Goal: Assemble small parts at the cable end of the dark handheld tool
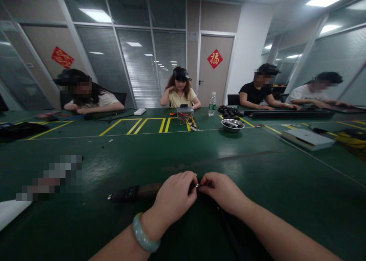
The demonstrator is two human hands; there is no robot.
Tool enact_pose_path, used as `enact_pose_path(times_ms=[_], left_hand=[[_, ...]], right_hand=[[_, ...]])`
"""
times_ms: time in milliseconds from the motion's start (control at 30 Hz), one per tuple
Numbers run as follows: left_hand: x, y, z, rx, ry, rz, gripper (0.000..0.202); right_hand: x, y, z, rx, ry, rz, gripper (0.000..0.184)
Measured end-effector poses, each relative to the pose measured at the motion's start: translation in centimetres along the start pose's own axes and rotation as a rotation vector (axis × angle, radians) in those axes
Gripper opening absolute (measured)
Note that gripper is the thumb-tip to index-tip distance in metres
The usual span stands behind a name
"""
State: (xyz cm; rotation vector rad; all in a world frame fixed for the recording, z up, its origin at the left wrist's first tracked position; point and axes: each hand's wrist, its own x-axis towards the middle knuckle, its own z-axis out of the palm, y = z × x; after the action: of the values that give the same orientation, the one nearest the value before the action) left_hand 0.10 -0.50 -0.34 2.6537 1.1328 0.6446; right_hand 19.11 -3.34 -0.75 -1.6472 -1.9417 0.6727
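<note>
My left hand [177, 190], with a pale green bangle on its wrist, is closed in a pinch over the table. A small shiny metal piece [197, 185] shows at its fingertips. Close by on the right, my right hand [219, 190] pinches with thumb and fingers; what it grips is too small and dark to make out. A dark cylindrical tool [134, 192] with a metal tip at its left end lies on the green table, partly hidden behind my left hand. A thin black rod [228, 228] runs below my right wrist toward me.
Ahead are a metal bowl [232, 125] of dark parts, a water bottle [212, 104], a bundle of coloured wires [187, 120] and a white box [309, 139]. A blurred-out item [51, 179] lies left. Several people sit across the green table [128, 154].
</note>
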Motion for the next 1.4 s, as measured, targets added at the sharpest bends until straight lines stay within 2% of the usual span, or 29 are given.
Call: enact_pose_path(times_ms=[400,733,1033,1233,1400], left_hand=[[0.03,0.23,-0.27,0.02,-0.028,0.031,0.011],[-0.02,0.01,-0.04,-0.021,0.005,0.006,0.011],[-0.01,-0.22,-0.02,-0.035,-0.01,0.006,0.008],[0.03,-0.02,-0.23,-0.026,-0.018,0.034,0.008],[0.04,0.05,-0.23,-0.029,-0.008,0.004,0.01]], right_hand=[[0.16,0.19,0.04,-0.023,-0.012,-0.01,0.011],[0.12,0.3,0.04,-0.011,-0.034,0.017,0.017],[0.13,0.17,0.0,-0.036,-0.001,-0.044,0.009],[0.18,0.15,0.06,-0.059,0.019,-0.079,0.009],[0.25,0.34,0.25,-0.064,0.018,-0.095,0.011]])
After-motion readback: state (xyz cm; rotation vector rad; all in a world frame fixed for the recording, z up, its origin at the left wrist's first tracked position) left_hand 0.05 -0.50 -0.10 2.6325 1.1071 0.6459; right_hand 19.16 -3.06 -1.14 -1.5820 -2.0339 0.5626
